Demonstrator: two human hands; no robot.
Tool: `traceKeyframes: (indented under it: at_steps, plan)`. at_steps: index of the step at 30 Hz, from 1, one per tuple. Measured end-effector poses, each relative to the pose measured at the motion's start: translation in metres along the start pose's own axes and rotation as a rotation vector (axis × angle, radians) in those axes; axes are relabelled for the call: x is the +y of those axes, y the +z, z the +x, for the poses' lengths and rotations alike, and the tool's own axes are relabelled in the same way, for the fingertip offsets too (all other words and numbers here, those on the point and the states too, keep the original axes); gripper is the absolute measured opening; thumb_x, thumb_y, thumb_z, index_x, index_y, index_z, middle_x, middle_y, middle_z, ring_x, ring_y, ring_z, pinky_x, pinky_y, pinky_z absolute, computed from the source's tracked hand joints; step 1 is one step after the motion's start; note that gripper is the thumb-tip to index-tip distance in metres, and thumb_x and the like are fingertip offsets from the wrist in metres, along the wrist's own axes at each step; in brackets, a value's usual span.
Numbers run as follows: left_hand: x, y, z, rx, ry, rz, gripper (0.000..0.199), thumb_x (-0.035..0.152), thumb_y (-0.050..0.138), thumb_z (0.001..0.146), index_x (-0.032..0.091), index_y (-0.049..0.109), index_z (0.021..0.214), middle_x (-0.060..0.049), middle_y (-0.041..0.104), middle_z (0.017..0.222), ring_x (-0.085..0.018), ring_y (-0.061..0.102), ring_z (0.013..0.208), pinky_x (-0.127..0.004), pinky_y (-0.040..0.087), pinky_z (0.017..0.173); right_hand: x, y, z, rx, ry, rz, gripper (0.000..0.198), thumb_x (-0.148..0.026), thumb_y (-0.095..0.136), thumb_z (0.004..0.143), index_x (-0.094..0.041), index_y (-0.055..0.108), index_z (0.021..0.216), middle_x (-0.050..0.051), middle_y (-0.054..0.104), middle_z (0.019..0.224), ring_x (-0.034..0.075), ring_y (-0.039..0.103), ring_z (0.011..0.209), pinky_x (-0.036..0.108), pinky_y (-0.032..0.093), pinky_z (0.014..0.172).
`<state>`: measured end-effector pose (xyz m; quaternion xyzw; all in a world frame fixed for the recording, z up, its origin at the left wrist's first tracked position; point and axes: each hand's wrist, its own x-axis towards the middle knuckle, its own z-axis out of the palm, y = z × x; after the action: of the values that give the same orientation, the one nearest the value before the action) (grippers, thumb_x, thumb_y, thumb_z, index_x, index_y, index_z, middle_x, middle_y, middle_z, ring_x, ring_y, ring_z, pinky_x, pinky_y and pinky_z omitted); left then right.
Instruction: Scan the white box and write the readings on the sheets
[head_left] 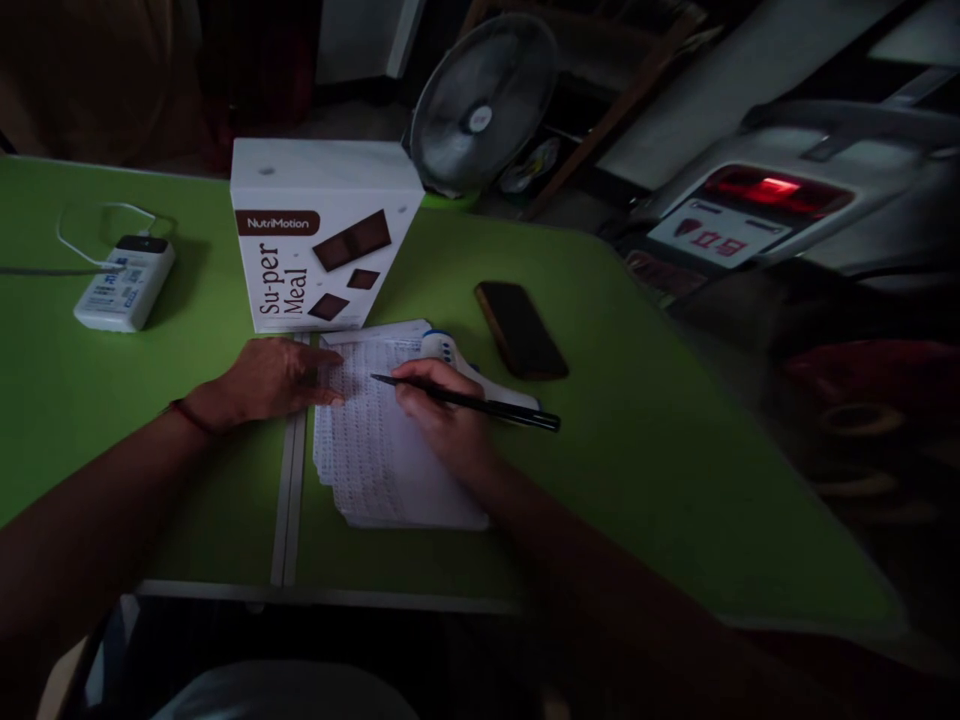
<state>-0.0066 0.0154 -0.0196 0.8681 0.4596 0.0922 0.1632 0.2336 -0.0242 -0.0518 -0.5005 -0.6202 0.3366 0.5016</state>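
My right hand [442, 405] is closed around a black pen [517, 411], its tip over a stack of paper sheets [420, 470]. Rows of small handwriting fill the left part of the top sheet, while its right part is blank. My left hand [274, 378] rests at the sheets' upper left edge, thumb and fingers apart, the fingertips touching the paper. A white infrared thermometer [506, 390] with a blue rim lies beneath and beyond my right hand, partly hidden by it.
A white Su-per Meal box [300, 165] stands upright behind the papers on the green table [637, 480]. A dark phone [521, 330] lies to the right, a white power bank [124, 285] with cables to the left. Beyond the table are a fan [480, 120] and a machine with a red display [780, 190].
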Motion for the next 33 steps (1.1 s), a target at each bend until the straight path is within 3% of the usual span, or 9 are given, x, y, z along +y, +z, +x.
traceKeyframes:
  at_steps: [9, 16, 33]
  plan:
    - [0.0066, -0.0037, 0.0015, -0.049, -0.054, 0.030, 0.065, 0.063, 0.077, 0.085, 0.025, 0.070, 0.138, -0.005, 0.081, 0.097, -0.028, 0.074, 0.093, -0.033, 0.050, 0.079, 0.0046, 0.0017, -0.0014, 0.027, 0.023, 0.011, 0.010, -0.030, 0.064, 0.073, -0.023, 0.066, 0.078, -0.005, 0.054, 0.058, 0.012, 0.046, 0.053, 0.026, 0.040, 0.050]
    - [0.0066, -0.0059, 0.0009, -0.028, -0.027, 0.089, 0.063, 0.065, 0.073, 0.086, 0.024, 0.073, 0.134, -0.004, 0.078, 0.081, -0.024, 0.071, 0.077, -0.031, 0.046, 0.069, 0.0029, 0.0003, 0.0027, 0.071, -0.048, -0.113, 0.007, -0.030, 0.062, 0.072, -0.024, 0.066, 0.070, -0.001, 0.062, 0.063, 0.014, 0.051, 0.057, 0.029, 0.046, 0.056]
    - [0.0014, -0.0049, 0.0030, -0.040, -0.038, 0.050, 0.072, 0.068, 0.078, 0.079, 0.023, 0.072, 0.134, 0.000, 0.074, 0.071, -0.022, 0.070, 0.072, -0.029, 0.044, 0.067, 0.0085, 0.0023, 0.0025, 0.046, -0.076, -0.156, 0.007, -0.026, 0.062, 0.075, -0.024, 0.068, 0.072, -0.001, 0.063, 0.064, 0.015, 0.053, 0.058, 0.029, 0.046, 0.055]
